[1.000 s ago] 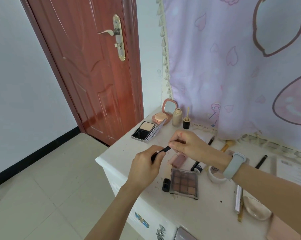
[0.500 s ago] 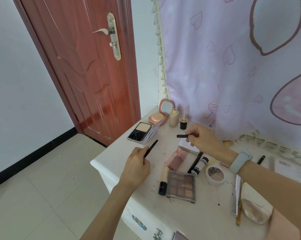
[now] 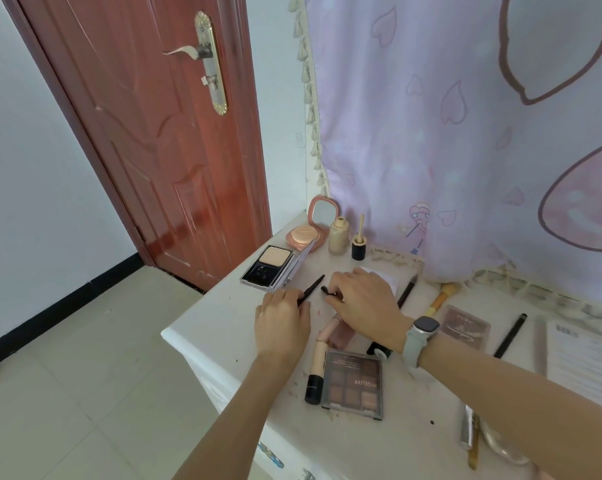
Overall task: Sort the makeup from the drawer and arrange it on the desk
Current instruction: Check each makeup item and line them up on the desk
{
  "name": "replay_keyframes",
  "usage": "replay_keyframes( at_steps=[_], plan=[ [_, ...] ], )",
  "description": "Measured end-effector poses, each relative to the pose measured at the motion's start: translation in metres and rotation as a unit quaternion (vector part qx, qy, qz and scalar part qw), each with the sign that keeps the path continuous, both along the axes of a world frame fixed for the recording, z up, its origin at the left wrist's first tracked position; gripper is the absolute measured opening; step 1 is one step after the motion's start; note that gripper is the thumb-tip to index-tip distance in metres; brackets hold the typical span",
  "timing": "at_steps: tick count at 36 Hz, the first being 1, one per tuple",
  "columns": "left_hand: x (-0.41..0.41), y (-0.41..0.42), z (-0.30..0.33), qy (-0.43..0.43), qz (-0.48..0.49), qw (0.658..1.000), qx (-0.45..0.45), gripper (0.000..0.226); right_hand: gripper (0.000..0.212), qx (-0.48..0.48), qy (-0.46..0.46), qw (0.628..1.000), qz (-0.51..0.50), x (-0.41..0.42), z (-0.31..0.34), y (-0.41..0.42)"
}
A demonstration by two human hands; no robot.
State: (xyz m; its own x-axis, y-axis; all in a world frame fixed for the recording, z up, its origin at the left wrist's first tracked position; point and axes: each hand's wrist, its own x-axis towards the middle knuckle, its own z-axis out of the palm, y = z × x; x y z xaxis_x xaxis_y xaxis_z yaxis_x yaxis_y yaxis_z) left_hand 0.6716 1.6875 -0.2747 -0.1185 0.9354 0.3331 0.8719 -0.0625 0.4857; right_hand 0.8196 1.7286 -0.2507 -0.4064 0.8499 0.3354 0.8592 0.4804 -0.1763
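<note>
My left hand [image 3: 281,323] pinches a thin black liner pencil [image 3: 312,287] low over the white desk [image 3: 223,317], its tip pointing up and to the right. Close beside it, my right hand [image 3: 365,306] pinches the pencil's small black cap [image 3: 327,292] near the desk top. A brown eyeshadow palette [image 3: 353,384] and a beige concealer tube [image 3: 316,370] lie just below my hands. A pink tube [image 3: 339,332] is partly hidden under my right wrist.
At the back stand an open powder compact [image 3: 273,266], a pink cushion compact [image 3: 310,230], a foundation bottle [image 3: 338,236] and its black-capped wand [image 3: 359,245]. Brushes [image 3: 441,297], a blush case [image 3: 465,327] and paper [image 3: 585,362] lie right. The curtain [image 3: 465,133] hangs behind; the door [image 3: 147,133] stands left.
The pencil and its cap were together, then pulled apart. Both hands have since dropped toward the desk and drawn close again, the right hand coming back leftward with the cap.
</note>
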Motion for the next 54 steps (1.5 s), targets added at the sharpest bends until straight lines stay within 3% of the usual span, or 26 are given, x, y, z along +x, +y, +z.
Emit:
replay_keyframes(
  at_steps=[8, 15, 22, 27, 34, 40, 43, 47, 50, 52, 54],
  plan=[
    [-0.026, -0.014, -0.007, -0.030, -0.076, 0.997, 0.000, 0.031, 0.020, -0.045, 0.025, 0.999, -0.006, -0.014, -0.011, 0.007],
    [-0.025, -0.005, -0.005, -0.054, -0.083, 0.995, 0.022, 0.027, 0.030, -0.099, 0.052, 0.993, 0.045, -0.011, -0.013, 0.007],
    [-0.022, -0.003, -0.003, -0.062, -0.097, 0.993, 0.023, 0.031, 0.026, -0.109, 0.125, 0.985, 0.050, 0.018, -0.002, 0.010],
    [-0.024, -0.016, -0.007, -0.029, -0.075, 0.996, 0.025, 0.036, 0.030, -0.076, -0.012, 0.997, 0.002, 0.052, 0.007, 0.014],
    [-0.033, -0.035, -0.015, -0.002, -0.030, 1.000, 0.009, 0.033, 0.049, -0.187, -0.116, 0.975, -0.020, 0.076, 0.016, 0.013],
    [-0.026, -0.023, -0.010, 0.012, -0.050, 0.999, -0.011, 0.035, 0.036, -0.205, -0.102, 0.973, -0.018, 0.065, 0.020, 0.011],
    [-0.023, -0.018, -0.009, 0.019, -0.055, 0.998, -0.018, 0.035, 0.056, -0.207, -0.093, 0.973, -0.036, 0.064, 0.016, 0.014],
    [-0.023, -0.015, -0.009, 0.016, -0.064, 0.998, -0.013, 0.037, 0.060, -0.185, -0.011, 0.982, -0.037, 0.071, 0.017, 0.015],
    [-0.023, -0.019, -0.003, -0.025, -0.073, 0.997, 0.030, 0.034, 0.063, -0.151, 0.084, 0.985, -0.017, 0.071, 0.026, 0.009],
    [-0.020, -0.025, 0.008, -0.119, -0.079, 0.988, 0.062, 0.029, 0.070, -0.158, 0.134, 0.978, 0.002, 0.068, 0.033, 0.002],
    [-0.016, -0.032, 0.025, -0.257, -0.079, 0.963, 0.031, 0.024, 0.074, -0.177, 0.170, 0.969, 0.028, 0.062, 0.040, -0.009]
  ],
)
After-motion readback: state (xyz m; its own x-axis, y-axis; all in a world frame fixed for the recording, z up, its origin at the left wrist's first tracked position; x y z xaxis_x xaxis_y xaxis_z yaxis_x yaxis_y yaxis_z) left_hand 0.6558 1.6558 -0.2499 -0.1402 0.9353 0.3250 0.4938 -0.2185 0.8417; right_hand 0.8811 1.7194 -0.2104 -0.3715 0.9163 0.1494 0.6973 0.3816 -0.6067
